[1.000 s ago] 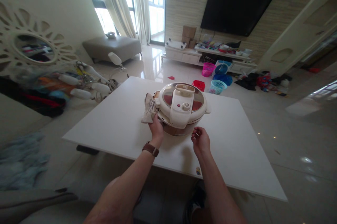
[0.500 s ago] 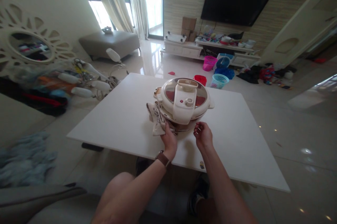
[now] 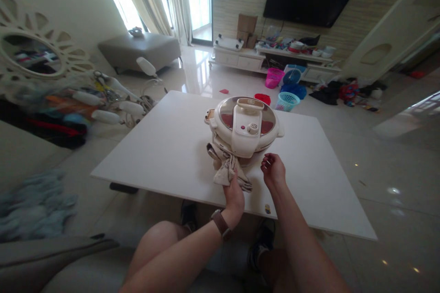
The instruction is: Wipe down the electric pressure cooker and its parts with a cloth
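Note:
A cream electric multi-cooker (image 3: 245, 135) with a see-through lid, a top handle, a knob and a red button stands on the white table (image 3: 154, 146). My left hand (image 3: 235, 194), with a brown-strapped watch on the wrist, is closed on a bunched beige-and-brown cloth (image 3: 227, 171) just in front of the cooker's base. Some of its fingers are hidden behind the cloth. My right hand (image 3: 274, 171) is beside the cooker's front right. Its fingers are loosely curled and slightly apart, with nothing visible in them.
A small sticker (image 3: 267, 209) is at the table's near edge. Behind the table are a red basin (image 3: 263, 98), a light-blue basket (image 3: 288, 100) and a pink basket (image 3: 274, 77). A lamp with several white shades (image 3: 132, 108) stands at the left. A couch edge shows lower left.
My left hand has drawn the cloth away from the cooker's left side, right and toward me. My right hand has shifted slightly right. The whole view has also moved a little.

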A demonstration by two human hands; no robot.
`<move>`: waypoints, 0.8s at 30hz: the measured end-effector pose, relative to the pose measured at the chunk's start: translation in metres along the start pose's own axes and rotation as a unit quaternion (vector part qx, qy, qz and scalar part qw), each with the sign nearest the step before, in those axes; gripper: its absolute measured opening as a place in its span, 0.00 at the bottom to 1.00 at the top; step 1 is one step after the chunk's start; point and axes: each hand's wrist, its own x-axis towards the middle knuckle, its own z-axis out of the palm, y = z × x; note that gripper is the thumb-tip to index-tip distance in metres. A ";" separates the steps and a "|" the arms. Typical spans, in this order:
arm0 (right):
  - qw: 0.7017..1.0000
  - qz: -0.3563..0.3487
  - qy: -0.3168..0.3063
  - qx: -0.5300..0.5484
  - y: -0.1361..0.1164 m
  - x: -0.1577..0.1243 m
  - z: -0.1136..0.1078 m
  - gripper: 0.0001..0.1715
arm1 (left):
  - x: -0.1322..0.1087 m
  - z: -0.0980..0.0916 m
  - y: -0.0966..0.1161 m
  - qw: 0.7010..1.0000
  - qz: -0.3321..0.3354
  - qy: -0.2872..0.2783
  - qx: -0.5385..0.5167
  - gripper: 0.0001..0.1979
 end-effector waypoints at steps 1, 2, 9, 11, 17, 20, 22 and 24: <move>1.000 0.000 0.001 0.001 0.000 0.000 0.000 0.02 | 0.006 -0.002 0.004 1.000 0.003 0.017 -0.013 0.18; 1.000 0.001 0.001 0.002 0.000 -0.001 0.001 0.02 | 0.014 -0.004 0.009 0.999 0.007 0.038 -0.025 0.17; 1.000 0.011 0.000 -0.002 -0.001 -0.004 0.000 0.02 | 0.117 -0.014 0.073 0.976 0.106 0.139 -0.129 0.10; 1.000 0.009 0.000 0.000 -0.001 -0.003 -0.002 0.03 | 0.135 -0.017 0.095 0.961 0.137 0.123 -0.204 0.12; 0.999 -0.035 -0.016 0.008 0.001 -0.006 -0.006 0.05 | 0.122 -0.026 0.150 0.944 0.111 -0.096 -0.295 0.23; 0.992 -0.081 -0.095 -0.015 0.004 -0.014 -0.007 0.13 | 0.103 -0.026 0.162 0.937 0.060 -0.165 -0.302 0.24; 0.977 -0.101 -0.179 -0.050 0.007 -0.021 -0.008 0.21 | 0.091 -0.024 0.164 0.933 0.022 -0.195 -0.302 0.24; 0.957 -0.100 -0.262 -0.077 0.010 -0.032 -0.009 0.25 | 0.079 -0.020 0.162 0.928 -0.029 -0.223 -0.298 0.24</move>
